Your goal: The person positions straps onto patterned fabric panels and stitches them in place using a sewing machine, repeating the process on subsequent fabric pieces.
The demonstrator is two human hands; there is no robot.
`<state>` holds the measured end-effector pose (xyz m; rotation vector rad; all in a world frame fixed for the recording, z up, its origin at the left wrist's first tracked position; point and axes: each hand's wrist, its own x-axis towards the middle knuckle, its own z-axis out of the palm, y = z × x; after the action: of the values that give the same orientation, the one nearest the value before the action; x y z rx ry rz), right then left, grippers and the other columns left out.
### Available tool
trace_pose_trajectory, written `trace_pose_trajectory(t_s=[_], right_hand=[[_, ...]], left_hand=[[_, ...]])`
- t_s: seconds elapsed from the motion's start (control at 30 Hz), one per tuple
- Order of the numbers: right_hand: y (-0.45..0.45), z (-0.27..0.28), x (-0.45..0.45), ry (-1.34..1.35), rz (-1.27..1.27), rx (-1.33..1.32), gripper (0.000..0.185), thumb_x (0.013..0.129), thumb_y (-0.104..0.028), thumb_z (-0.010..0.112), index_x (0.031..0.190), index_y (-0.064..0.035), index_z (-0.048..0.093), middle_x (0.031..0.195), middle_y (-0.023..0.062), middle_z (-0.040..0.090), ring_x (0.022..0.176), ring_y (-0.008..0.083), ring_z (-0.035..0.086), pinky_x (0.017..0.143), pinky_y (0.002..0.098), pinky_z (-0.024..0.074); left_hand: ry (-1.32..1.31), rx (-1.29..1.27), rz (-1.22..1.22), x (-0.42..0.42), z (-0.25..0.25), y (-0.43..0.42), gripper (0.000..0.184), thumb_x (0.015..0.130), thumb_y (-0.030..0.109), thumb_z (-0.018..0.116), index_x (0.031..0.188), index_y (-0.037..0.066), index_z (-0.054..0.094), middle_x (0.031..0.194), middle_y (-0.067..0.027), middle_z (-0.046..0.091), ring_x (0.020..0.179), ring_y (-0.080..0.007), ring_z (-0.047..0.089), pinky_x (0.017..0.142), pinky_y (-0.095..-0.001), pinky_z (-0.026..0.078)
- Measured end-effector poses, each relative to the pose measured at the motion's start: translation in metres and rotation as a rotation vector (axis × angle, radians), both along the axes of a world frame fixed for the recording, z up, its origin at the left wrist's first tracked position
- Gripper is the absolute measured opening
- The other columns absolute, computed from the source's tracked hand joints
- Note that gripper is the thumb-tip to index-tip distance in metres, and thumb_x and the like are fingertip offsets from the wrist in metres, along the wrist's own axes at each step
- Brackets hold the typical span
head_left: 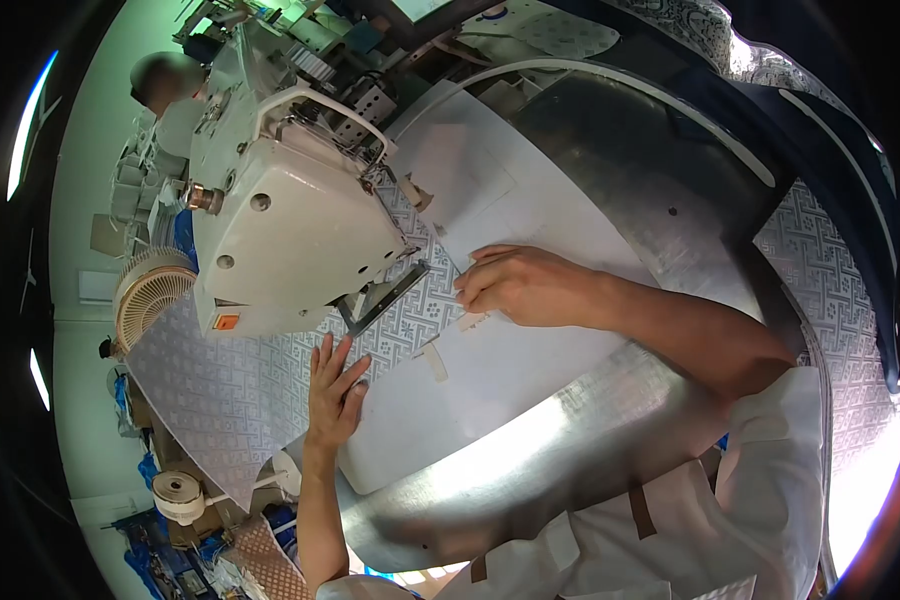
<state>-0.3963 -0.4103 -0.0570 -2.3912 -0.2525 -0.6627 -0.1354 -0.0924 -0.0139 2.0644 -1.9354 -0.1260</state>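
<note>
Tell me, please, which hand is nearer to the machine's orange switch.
Left: in the picture, the left hand is lower-right of the orange switch; the right hand is farther right.

This looks like a sewing workshop: a large white sewing machine (290, 220) stands toward the left edge of a metal table (515, 450), with patterned cloth (210, 375) spreading past that edge. Beyond are a pale roll (177, 492), a fan (150, 300) and another person (160, 80).

the fabric (210, 385) passes beneath the sewing machine (300, 215), with the fan (152, 290) left and the table (560, 425) right.
</note>
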Motion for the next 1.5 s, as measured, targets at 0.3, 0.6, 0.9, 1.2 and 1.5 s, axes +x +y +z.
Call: trace_pose_trajectory(t_s=[0.3,0.6,0.9,1.2,1.5], right_hand=[[-0.001,0.001,0.002,-0.021,0.003,0.001,0.027,0.081,0.007,0.064,0.099,-0.005,0.08,0.111,0.0039,0.076,0.121,0.0192,0.067,0.118,0.0426,0.0448],[0.0,0.001,0.0,-0.004,0.017,0.005,0.028,0.081,0.008,0.062,0.098,-0.0049,0.08,0.111,0.0044,0.076,0.121,0.0187,0.067,0.118,0.0424,0.0447],[-0.001,-0.003,0.004,-0.015,0.015,0.035,0.026,0.083,0.007,0.062,0.099,-0.0039,0.079,0.114,0.0061,0.076,0.119,0.02,0.067,0.118,0.0422,0.0444],[-0.031,0.031,-0.012,-0.089,-0.198,-0.197,0.024,0.084,-0.002,0.057,0.094,-0.0062,0.078,0.103,0.0121,0.074,0.1,0.0312,0.071,0.091,0.042,0.0578],[-0.205,0.066,-0.109,0.682,-1.199,-0.318,0.022,0.08,-0.012,0.071,0.097,0.0006,0.077,0.103,0.0228,0.075,0.1,0.0388,0.074,0.084,0.0481,0.0608]], left_hand=[[-0.008,-0.011,-0.032,0.002,0.001,-0.002,0.038,0.1,0.013,0.056,0.137,0.013,0.067,0.161,-0.0151,0.046,0.156,-0.0393,0.029,0.127,-0.0535,0.014],[0.025,-0.015,0.002,0.002,-0.003,0.002,0.035,0.099,0.017,0.06,0.132,0.016,0.072,0.161,-0.012,0.047,0.156,-0.0384,0.029,0.126,-0.0565,0.013],[0.015,-0.018,0.017,-0.002,0.001,-0.001,0.035,0.098,0.017,0.061,0.131,0.015,0.072,0.16,-0.0133,0.049,0.155,-0.0388,0.032,0.126,-0.0569,0.015],[-0.002,-0.102,0.003,-0.011,0.001,-0.003,0.037,0.094,0.014,0.064,0.129,0.009,0.072,0.156,-0.0155,0.053,0.152,-0.0405,0.036,0.125,-0.0574,0.019],[-0.011,-0.085,0.033,-0.001,-0.001,-0.003,0.038,0.093,0.014,0.066,0.13,0.009,0.071,0.154,-0.0146,0.054,0.151,-0.0405,0.038,0.124,-0.0582,0.021]])
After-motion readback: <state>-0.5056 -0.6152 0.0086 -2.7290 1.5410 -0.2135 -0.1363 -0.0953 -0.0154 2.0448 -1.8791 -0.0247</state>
